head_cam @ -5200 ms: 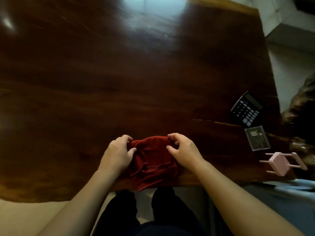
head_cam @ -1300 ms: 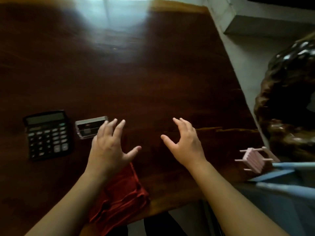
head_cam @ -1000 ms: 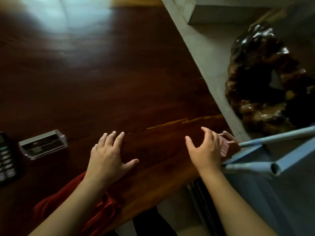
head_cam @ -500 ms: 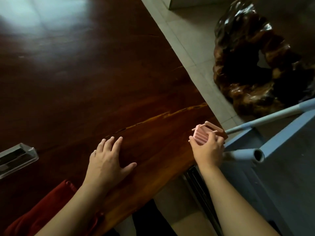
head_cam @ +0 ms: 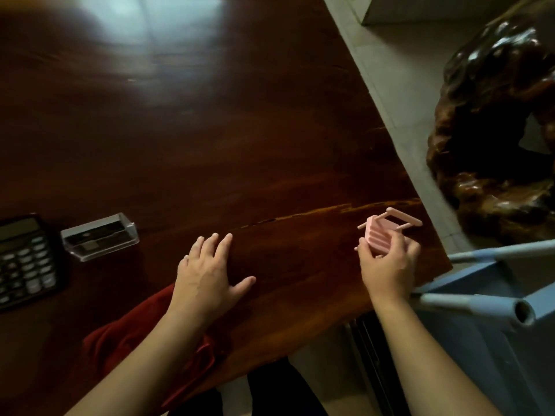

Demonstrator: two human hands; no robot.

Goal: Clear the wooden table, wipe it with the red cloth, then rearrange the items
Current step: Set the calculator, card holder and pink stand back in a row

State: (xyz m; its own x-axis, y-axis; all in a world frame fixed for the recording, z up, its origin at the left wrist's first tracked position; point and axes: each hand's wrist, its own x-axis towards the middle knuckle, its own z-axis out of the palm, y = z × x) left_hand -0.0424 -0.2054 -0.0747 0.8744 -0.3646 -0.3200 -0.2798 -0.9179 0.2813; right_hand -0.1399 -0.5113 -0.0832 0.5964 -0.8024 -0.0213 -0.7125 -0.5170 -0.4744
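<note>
My right hand (head_cam: 387, 265) grips a small pink toy chair (head_cam: 383, 232) near the right corner of the dark wooden table (head_cam: 240, 130); the chair lies tilted with its legs pointing away. My left hand (head_cam: 210, 277) rests flat on the table, fingers spread, holding nothing. The red cloth (head_cam: 126, 346) lies crumpled at the near edge, partly under my left forearm. A black calculator (head_cam: 25, 261) sits at the far left. Beside it stands a clear plastic card holder (head_cam: 100, 240).
A blue chair frame with tubular legs (head_cam: 495, 295) stands against the table's right corner. A large glossy dark wood root sculpture (head_cam: 495, 130) sits on the tiled floor to the right. My dark trousers show below the table edge.
My right hand has closed around the pink toy chair and shifted it inward from the table's corner. My left hand stays flat. The view has swung back left, bringing the calculator into sight.
</note>
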